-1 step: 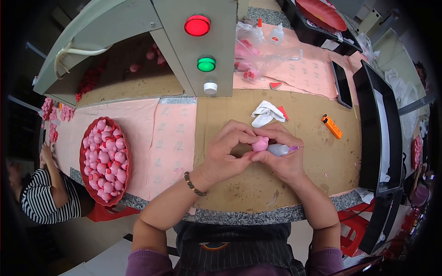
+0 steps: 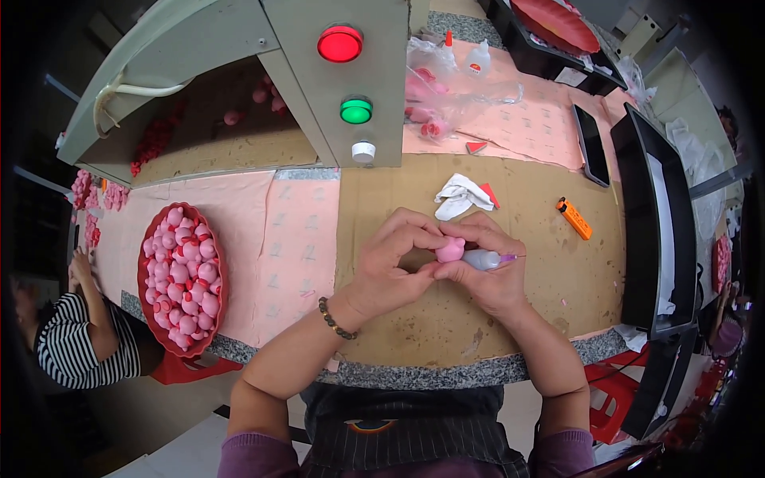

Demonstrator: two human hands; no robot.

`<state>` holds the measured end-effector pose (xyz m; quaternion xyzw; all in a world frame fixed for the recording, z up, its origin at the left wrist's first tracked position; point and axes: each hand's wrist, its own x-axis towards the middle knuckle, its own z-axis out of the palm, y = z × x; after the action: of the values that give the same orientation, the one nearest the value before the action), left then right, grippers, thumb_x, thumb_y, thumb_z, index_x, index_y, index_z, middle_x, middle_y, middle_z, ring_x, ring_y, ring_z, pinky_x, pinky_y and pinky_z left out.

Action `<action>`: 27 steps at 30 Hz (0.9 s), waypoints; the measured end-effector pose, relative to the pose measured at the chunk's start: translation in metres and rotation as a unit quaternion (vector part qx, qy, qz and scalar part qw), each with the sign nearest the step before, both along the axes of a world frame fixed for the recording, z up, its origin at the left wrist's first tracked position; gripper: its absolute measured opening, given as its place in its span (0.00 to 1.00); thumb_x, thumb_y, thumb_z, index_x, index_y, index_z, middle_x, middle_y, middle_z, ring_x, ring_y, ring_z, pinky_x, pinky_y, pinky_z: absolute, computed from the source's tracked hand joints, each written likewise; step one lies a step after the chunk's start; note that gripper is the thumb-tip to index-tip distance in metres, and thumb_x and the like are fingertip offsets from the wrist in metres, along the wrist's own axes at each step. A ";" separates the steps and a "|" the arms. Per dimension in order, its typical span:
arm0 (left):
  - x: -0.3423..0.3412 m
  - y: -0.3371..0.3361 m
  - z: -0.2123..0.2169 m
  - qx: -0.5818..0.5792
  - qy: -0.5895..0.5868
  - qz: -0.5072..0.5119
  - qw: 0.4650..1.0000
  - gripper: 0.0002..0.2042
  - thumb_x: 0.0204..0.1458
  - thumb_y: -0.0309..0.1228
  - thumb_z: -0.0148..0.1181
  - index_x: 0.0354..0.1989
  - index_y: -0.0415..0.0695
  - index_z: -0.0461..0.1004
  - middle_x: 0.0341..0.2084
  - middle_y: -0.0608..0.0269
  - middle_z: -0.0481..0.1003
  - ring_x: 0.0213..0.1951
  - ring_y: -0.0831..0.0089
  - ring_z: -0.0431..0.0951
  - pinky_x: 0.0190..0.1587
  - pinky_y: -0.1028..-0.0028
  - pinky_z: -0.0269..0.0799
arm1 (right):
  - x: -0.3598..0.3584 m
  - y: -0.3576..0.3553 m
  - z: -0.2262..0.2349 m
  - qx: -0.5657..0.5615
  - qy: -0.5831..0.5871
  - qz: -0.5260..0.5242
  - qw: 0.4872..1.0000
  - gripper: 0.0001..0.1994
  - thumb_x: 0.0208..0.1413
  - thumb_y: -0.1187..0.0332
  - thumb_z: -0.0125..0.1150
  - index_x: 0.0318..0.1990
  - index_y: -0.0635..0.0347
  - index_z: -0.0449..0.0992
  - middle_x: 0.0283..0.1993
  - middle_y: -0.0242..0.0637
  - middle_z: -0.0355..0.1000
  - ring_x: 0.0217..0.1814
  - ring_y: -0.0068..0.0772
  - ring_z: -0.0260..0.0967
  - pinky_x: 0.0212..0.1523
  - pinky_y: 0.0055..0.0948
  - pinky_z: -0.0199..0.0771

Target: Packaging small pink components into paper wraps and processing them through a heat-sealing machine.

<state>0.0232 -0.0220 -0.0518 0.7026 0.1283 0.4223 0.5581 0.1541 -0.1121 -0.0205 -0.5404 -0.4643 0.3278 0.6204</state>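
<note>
Nothing had visibly moved: left hand (image 2: 394, 267) pinched the pink figure (image 2: 451, 250) at table (image 2: 550, 279) centre, right hand (image 2: 488, 275) gripped a small glue bottle (image 2: 483, 259); gluing underway, steady nozzle placement needed next; red tray (image 2: 143, 263) at nine o'clock

A single fisheye view looks steeply down from the person's head onto the surface (image 2: 446, 334), close enough that both forearms enter from the lower edge and the hands sit near centre. It faces forward toward a grey machine housing (image 2: 239, 48) at top; straight edges bow near the rim.
</note>
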 end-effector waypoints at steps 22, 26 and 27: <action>0.000 0.000 0.012 -0.029 0.019 -0.064 0.997 0.12 0.41 0.15 0.63 0.33 0.35 0.69 0.39 0.58 0.64 0.42 0.75 0.71 0.45 0.78 0.72 | 0.002 -0.003 -0.004 -0.023 -0.028 -0.013 0.999 0.16 0.37 0.77 0.70 0.37 0.66 0.78 0.31 0.33 0.69 0.32 0.21 0.64 0.32 0.20 0.65; -0.002 0.010 0.026 -0.181 0.017 -0.120 0.976 0.11 0.43 0.15 0.60 0.37 0.34 0.69 0.40 0.60 0.65 0.44 0.74 0.71 0.46 0.77 0.71 | 0.010 0.002 -0.003 -0.039 0.105 0.040 0.993 0.15 0.40 0.77 0.67 0.39 0.67 0.76 0.35 0.35 0.69 0.34 0.21 0.66 0.34 0.20 0.67; -0.002 0.012 0.028 -0.236 0.011 -0.138 0.962 0.09 0.45 0.15 0.58 0.36 0.35 0.70 0.39 0.62 0.67 0.45 0.74 0.71 0.46 0.77 0.71 | 0.014 0.002 -0.002 -0.037 0.087 0.057 0.994 0.14 0.41 0.77 0.67 0.39 0.68 0.75 0.37 0.36 0.69 0.35 0.22 0.66 0.35 0.20 0.68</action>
<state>0.0216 -0.0095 -0.0238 0.5665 0.1316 0.2913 0.7596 0.1681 -0.1100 -0.0227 -0.5053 -0.4262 0.4251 0.6184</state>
